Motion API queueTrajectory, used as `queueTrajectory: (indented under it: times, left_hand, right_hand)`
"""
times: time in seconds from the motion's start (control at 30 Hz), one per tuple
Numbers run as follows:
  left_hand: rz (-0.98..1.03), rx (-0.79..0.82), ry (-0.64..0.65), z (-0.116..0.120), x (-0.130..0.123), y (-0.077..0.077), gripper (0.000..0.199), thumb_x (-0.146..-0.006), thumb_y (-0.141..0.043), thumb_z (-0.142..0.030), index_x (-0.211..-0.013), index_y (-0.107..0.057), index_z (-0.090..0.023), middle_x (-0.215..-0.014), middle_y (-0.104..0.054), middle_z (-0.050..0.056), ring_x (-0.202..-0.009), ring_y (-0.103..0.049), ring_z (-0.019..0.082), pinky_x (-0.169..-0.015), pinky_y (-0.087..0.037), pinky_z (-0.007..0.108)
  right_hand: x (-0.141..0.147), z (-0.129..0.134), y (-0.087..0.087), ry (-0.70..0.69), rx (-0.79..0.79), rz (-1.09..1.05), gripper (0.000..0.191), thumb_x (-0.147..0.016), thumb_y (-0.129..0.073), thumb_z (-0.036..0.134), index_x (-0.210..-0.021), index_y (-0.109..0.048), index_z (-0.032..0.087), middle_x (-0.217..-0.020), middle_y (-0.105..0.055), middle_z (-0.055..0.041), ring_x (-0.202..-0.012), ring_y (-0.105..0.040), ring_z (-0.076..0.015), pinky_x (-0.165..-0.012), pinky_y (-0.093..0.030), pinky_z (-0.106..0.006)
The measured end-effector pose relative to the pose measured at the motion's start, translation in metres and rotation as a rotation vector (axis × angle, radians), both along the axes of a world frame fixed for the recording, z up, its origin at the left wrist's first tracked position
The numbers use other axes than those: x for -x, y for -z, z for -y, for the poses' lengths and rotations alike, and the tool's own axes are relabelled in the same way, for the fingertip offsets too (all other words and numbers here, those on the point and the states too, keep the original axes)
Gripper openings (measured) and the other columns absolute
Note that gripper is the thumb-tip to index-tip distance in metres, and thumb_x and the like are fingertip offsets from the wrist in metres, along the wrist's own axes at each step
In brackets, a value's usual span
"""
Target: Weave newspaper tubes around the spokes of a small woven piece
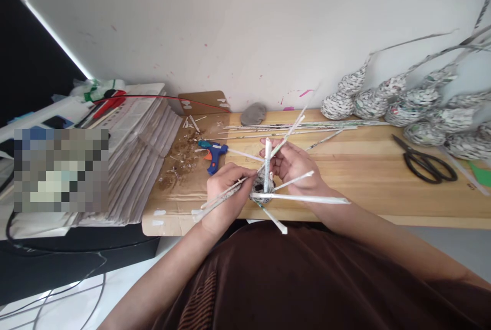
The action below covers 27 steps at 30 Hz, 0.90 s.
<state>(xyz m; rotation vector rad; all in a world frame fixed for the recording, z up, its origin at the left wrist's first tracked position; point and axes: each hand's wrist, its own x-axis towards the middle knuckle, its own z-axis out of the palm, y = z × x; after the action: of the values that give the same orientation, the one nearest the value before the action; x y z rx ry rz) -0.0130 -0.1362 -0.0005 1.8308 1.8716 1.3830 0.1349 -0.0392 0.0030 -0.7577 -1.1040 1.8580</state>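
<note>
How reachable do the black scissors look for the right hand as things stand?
Probably yes: wooden tabletop shows between the right hand and the black scissors, though it's beside the woven paper piece now.

Single head-worn camera; faces forward and down, close in. Left hand (pixel 224 179) and right hand (pixel 297 166) near centre, torso (pixel 291 279) 6 o'clock, wall (pixel 245 28) 12 o'clock.

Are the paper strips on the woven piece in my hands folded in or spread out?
Spread out: the paper strips stick out from the woven piece in several directions, one pointing right.
</note>
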Motion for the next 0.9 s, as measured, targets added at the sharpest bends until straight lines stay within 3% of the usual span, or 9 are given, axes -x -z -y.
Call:
queueTrajectory:
  times: [0.07, 0.2, 0.37, 0.47, 0.57, 0.7, 0.9]
  left_hand:
    - [0.006, -0.016, 0.017, 0.0, 0.0, 0.001, 0.013, -0.084, -0.068, -0.013, -0.082, -0.078, -0.021, -0.076, -0.072, 0.001, -0.07, -0.067, 0.013, -0.069, -0.052, 0.022]
    - [0.004, -0.066, 0.024, -0.001, -0.001, 0.002, 0.013, -0.084, -0.069, -0.011, -0.082, -0.078, -0.02, -0.075, -0.072, 0.001, -0.069, -0.067, 0.012, -0.068, -0.053, 0.021]
    - [-0.054, -0.059, 0.016, 0.0, 0.001, 0.004, 0.015, -0.086, -0.068, -0.012, -0.088, -0.079, -0.021, -0.079, -0.072, 0.001, -0.071, -0.068, 0.011, -0.071, -0.054, 0.02]
    - [-0.093, -0.07, 0.037, 0.002, 0.001, 0.007, 0.017, -0.087, -0.067, -0.013, -0.095, -0.079, -0.022, -0.081, -0.07, 0.001, -0.072, -0.067, 0.011, -0.071, -0.053, 0.019]
    - [-0.143, -0.081, 0.053, 0.003, 0.0, 0.008, 0.019, -0.088, -0.066, -0.014, -0.098, -0.078, -0.023, -0.08, -0.067, 0.001, -0.07, -0.066, 0.01, -0.068, -0.052, 0.019]
    - [-0.181, -0.074, 0.054, 0.003, -0.002, 0.007, 0.018, -0.088, -0.066, -0.014, -0.098, -0.078, -0.023, -0.081, -0.068, 0.001, -0.071, -0.066, 0.011, -0.07, -0.052, 0.019]
    - [-0.087, 0.017, 0.062, -0.001, 0.0, 0.002, 0.01, -0.09, -0.067, -0.019, -0.092, -0.076, -0.02, -0.088, -0.074, 0.003, -0.08, -0.069, 0.014, -0.078, -0.054, 0.024]
  right_hand:
    - [0.0, -0.002, 0.0, -0.007, 0.022, 0.019, 0.043, -0.078, -0.076, 0.051, -0.106, -0.068, 0.019, -0.082, -0.068, -0.0021, -0.055, -0.059, -0.0109, -0.045, -0.05, -0.024]
    - [-0.001, 0.001, 0.003, 0.045, -0.159, 0.099, 0.053, -0.063, -0.089, 0.037, -0.107, -0.066, 0.021, -0.082, -0.067, 0.0016, -0.059, -0.062, -0.0113, -0.051, -0.053, -0.025]
    - [-0.016, 0.017, 0.01, 0.032, -0.367, 0.226, 0.026, -0.079, -0.076, 0.036, -0.099, -0.07, 0.02, -0.087, -0.073, -0.0042, -0.075, -0.07, -0.0171, -0.072, -0.059, -0.033]
    - [-0.023, 0.025, 0.013, -0.001, -0.421, 0.331, 0.025, -0.084, -0.072, 0.035, -0.104, -0.073, 0.02, -0.099, -0.076, -0.0079, -0.086, -0.072, -0.0202, -0.079, -0.059, -0.035]
    - [-0.023, 0.027, 0.015, -0.025, -0.369, 0.336, 0.026, -0.08, -0.076, 0.037, -0.097, -0.074, 0.018, -0.096, -0.077, -0.0085, -0.085, -0.073, -0.0214, -0.074, -0.059, -0.033]
    - [-0.019, 0.026, 0.016, 0.052, -0.247, 0.291, 0.03, -0.07, -0.084, 0.044, -0.076, -0.068, 0.018, -0.072, -0.073, -0.0036, -0.063, -0.066, -0.0165, -0.056, -0.053, -0.027]
    - [-0.015, 0.031, 0.021, 0.14, -0.296, 0.222, 0.032, -0.072, -0.083, 0.043, -0.069, -0.062, 0.019, -0.073, -0.072, -0.0026, -0.063, -0.065, -0.0143, -0.058, -0.054, -0.026]
